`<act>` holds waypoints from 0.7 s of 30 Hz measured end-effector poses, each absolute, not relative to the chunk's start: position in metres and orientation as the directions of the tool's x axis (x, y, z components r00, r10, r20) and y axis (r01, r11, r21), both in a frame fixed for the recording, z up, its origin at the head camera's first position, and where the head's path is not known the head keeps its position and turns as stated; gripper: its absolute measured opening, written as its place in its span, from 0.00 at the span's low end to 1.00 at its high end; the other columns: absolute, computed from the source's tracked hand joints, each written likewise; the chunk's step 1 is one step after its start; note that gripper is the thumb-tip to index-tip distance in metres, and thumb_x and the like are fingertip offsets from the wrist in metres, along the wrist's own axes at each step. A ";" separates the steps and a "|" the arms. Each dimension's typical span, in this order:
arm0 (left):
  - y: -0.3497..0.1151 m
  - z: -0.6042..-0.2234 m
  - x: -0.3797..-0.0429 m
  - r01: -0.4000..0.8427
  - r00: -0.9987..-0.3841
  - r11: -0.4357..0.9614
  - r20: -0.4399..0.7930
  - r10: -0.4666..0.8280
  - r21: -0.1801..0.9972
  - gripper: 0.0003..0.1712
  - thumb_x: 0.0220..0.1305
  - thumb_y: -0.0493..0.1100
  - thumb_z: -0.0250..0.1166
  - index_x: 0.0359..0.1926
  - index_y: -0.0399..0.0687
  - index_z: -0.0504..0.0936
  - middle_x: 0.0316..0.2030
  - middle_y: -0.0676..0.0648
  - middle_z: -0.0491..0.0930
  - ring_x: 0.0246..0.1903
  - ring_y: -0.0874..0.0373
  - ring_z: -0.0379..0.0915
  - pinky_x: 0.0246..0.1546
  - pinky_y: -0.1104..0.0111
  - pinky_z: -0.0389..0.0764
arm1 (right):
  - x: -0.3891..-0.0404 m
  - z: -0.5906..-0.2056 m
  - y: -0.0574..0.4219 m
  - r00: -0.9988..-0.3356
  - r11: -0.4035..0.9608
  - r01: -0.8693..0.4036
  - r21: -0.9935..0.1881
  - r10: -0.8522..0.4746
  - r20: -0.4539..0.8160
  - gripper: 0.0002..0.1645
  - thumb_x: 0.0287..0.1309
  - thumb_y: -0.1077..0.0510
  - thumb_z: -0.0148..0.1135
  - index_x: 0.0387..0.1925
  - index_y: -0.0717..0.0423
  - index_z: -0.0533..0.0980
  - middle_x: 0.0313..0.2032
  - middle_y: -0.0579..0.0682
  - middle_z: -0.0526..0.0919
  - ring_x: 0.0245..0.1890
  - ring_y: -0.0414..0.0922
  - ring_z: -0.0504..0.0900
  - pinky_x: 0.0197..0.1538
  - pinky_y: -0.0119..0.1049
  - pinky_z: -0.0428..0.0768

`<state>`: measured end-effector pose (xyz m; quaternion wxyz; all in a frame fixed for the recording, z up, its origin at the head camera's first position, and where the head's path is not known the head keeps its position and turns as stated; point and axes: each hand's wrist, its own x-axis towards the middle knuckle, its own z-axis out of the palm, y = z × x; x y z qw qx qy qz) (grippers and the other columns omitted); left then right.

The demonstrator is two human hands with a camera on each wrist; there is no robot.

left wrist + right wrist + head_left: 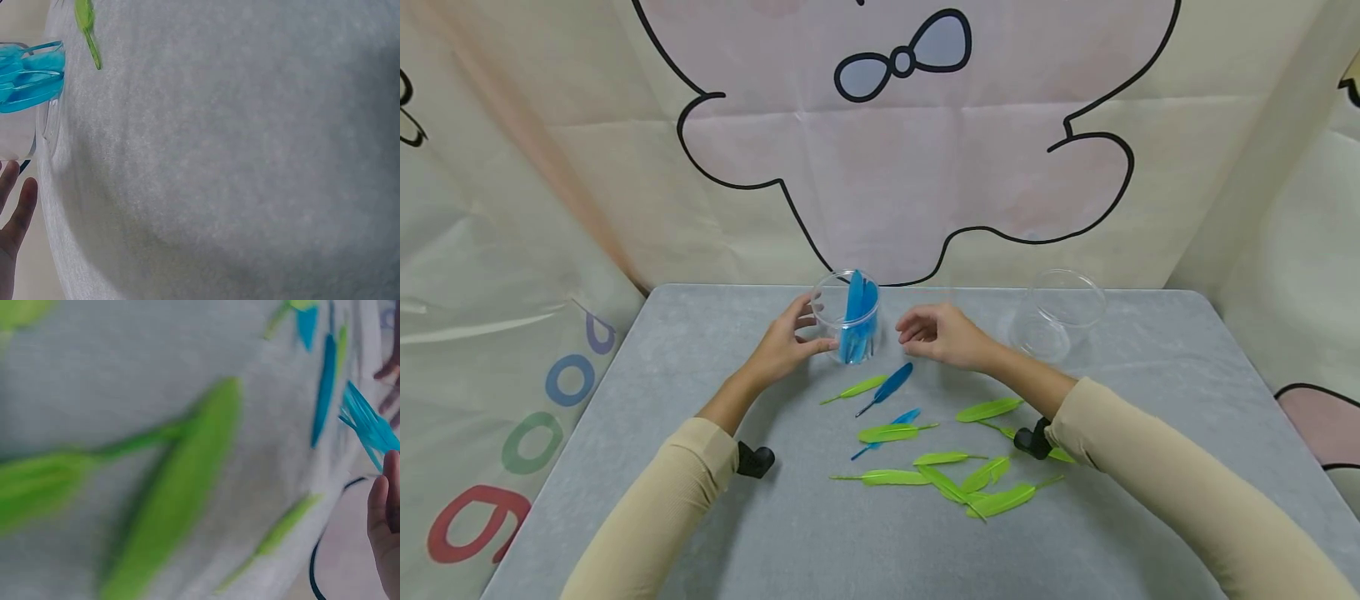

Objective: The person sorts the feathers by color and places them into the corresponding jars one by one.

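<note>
A clear plastic cup (824, 321) stands near the table's far edge with several blue feathers (858, 317) upright inside. My left hand (786, 346) is at its left side, fingers fairly straight at the wall and thumb across the front. The left wrist view shows the fingertips (9, 178) right beside the cup. To the right of the cup, my right hand (943, 333) hovers with loosely bent fingers, holding nothing. Just in front of the cup lie a blue feather (891, 385) and a green feather (859, 389). Another blue feather (908, 417) lies partly hidden under a green feather (887, 433).
A second clear plastic cup (1060, 312) stands at the back right. Several green feathers (1003, 500) are scattered over the middle and right of the grey table (820, 542), some beneath my right forearm. A printed curtain (1000, 167) hangs behind the table.
</note>
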<state>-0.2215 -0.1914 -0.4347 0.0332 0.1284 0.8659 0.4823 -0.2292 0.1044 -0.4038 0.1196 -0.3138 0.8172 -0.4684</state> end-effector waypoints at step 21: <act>-0.192 -0.435 -0.222 0.175 -0.968 0.510 0.051 0.247 0.842 0.49 0.60 0.46 0.73 0.76 0.48 0.56 0.68 0.37 0.67 0.65 0.39 0.67 0.56 0.45 0.76 | -0.194 -0.440 0.118 -0.629 0.377 -0.315 -0.871 -0.770 -0.105 0.10 0.62 0.68 0.64 0.45 0.67 0.80 0.38 0.54 0.86 0.39 0.43 0.85 0.45 0.34 0.83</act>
